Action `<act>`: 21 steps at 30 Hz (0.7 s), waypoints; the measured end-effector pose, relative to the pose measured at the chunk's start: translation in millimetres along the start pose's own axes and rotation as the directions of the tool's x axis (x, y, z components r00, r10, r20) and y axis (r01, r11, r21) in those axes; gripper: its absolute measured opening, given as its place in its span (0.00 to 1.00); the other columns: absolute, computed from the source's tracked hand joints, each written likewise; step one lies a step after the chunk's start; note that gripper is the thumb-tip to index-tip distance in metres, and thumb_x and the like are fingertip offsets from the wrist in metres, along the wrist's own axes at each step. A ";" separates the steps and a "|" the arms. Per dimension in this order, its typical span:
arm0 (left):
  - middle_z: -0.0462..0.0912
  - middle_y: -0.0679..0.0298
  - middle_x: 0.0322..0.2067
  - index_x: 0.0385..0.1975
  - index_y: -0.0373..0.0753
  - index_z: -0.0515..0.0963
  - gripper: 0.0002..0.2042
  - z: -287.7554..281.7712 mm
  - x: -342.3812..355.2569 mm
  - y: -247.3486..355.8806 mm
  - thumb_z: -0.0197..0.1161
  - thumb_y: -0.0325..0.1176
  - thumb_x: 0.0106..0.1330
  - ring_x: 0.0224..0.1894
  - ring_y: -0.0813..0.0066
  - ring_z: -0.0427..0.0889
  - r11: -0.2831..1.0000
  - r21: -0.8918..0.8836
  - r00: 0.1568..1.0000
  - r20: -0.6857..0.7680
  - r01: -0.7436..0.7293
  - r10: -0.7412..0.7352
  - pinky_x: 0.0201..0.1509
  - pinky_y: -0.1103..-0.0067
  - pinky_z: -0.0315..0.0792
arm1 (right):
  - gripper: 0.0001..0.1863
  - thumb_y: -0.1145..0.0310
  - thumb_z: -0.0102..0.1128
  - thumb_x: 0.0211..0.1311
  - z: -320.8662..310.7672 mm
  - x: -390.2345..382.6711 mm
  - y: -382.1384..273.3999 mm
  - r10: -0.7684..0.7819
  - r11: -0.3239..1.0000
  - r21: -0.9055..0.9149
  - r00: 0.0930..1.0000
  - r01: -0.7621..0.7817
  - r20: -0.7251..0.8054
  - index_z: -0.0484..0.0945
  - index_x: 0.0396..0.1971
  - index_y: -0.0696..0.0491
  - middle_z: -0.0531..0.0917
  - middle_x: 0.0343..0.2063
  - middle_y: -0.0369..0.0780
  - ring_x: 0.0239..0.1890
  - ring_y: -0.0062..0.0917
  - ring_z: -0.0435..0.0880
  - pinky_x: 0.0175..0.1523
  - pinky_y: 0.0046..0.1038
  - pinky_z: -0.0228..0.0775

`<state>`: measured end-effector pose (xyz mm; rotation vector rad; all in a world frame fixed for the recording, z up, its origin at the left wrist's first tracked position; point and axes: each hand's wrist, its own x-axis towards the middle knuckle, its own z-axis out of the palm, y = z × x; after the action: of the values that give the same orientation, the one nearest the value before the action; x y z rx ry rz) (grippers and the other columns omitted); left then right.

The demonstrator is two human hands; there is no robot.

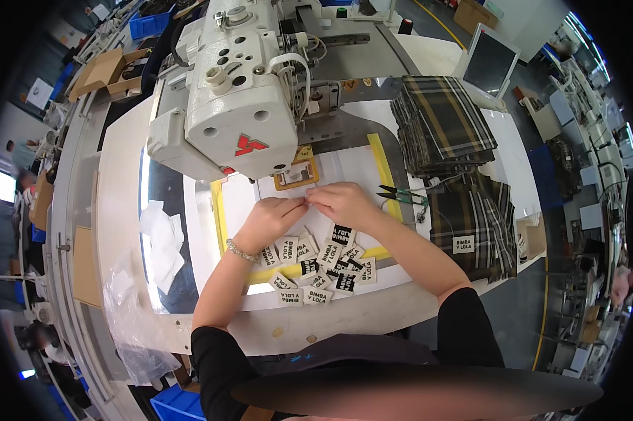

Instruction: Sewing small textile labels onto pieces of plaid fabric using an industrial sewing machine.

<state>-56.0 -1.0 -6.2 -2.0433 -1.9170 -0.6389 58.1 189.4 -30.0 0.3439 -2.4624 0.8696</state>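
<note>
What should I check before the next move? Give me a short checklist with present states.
1. Item between the bare left hand and bare right hand identifiable: cannot tell, fingers hide it.
2. Fingertips off the yellow-rimmed rectangular plate: cannot tell, they meet close beside it.
3. Green-handled metal snips clear of both hands: ok, lying to the right.
4. Stacked dark plaid fabric clear of both hands: ok, at far right.
5. Square cream and black fabric labels separated: not ok, overlapping, colours mixed.
</note>
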 end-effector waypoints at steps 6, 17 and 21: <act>0.83 0.60 0.39 0.33 0.35 0.79 0.10 0.5 0.7 -2.6 0.62 0.25 0.50 0.36 0.68 0.84 0.999 0.027 1.000 0.014 0.026 -0.026 0.41 0.76 0.80 | 0.08 0.74 0.66 0.51 2.7 -1.4 -8.6 0.007 0.999 -0.035 1.000 -0.007 -0.016 0.82 0.33 0.52 0.85 0.41 0.36 0.36 0.31 0.85 0.41 0.30 0.79; 0.83 0.59 0.41 0.35 0.35 0.80 0.11 -1.8 4.7 -3.3 0.62 0.25 0.51 0.39 0.67 0.85 0.989 0.018 0.989 0.025 0.144 -0.144 0.43 0.76 0.81 | 0.10 0.75 0.67 0.50 1.5 -1.3 -7.0 0.029 0.997 -0.066 0.999 -0.026 0.038 0.82 0.35 0.54 0.84 0.44 0.38 0.40 0.31 0.85 0.46 0.30 0.79; 0.84 0.58 0.41 0.33 0.35 0.81 0.11 -2.4 5.9 -1.2 0.65 0.25 0.49 0.37 0.69 0.85 0.992 0.049 0.993 -0.010 0.117 -0.117 0.37 0.77 0.80 | 0.12 0.74 0.67 0.48 -0.4 1.4 -6.9 0.033 0.998 -0.052 0.999 -0.031 0.035 0.82 0.36 0.55 0.83 0.46 0.38 0.42 0.31 0.85 0.51 0.31 0.78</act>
<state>-57.4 3.1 -1.3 -1.9079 -2.0403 -0.6179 59.8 184.3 -25.4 0.3047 -2.5246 0.8183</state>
